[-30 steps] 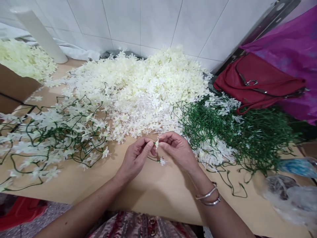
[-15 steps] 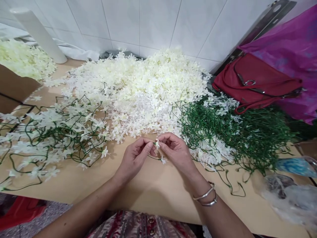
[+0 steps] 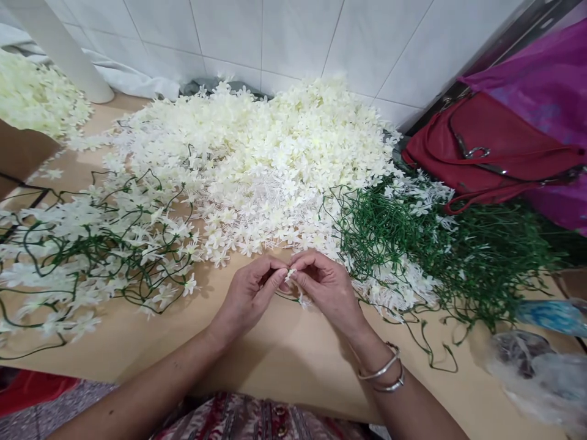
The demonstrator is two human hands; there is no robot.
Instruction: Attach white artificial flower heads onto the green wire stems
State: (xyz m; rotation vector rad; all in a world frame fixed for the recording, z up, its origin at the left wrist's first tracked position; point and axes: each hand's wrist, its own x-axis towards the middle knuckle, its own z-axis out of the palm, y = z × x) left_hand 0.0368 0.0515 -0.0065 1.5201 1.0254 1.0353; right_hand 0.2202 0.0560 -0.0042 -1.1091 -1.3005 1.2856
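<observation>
Just in front of my body, both hands meet over the table. My left hand (image 3: pixel 250 294) is closed in a pinch on the tip of a thin green plastic stem (image 3: pixel 285 298), most of it hidden by the fingers. My right hand (image 3: pixel 328 292) pinches a small white artificial flower (image 3: pixel 290 275), which touches the left fingertips. Below the hands a second white blossom (image 3: pixel 304 300) hangs on the stem. Beyond them spreads a large heap of loose white blossoms (image 3: pixel 275 146). To the right lies a tangle of bare green stems (image 3: pixel 380 226).
Stems with white flowers on them (image 3: pixel 101 244) lie in a pile at the left. A red handbag (image 3: pixel 499 140) and a purple bag (image 3: pixel 536 67) are at the back right. Clear plastic bags (image 3: pixel 545 373) lie at the right edge. A white roll (image 3: pixel 68 49) stands far left.
The fingertips have drawn closer together, and the flower now sits tighter between them. The view has shifted slightly; the piles look the same.
</observation>
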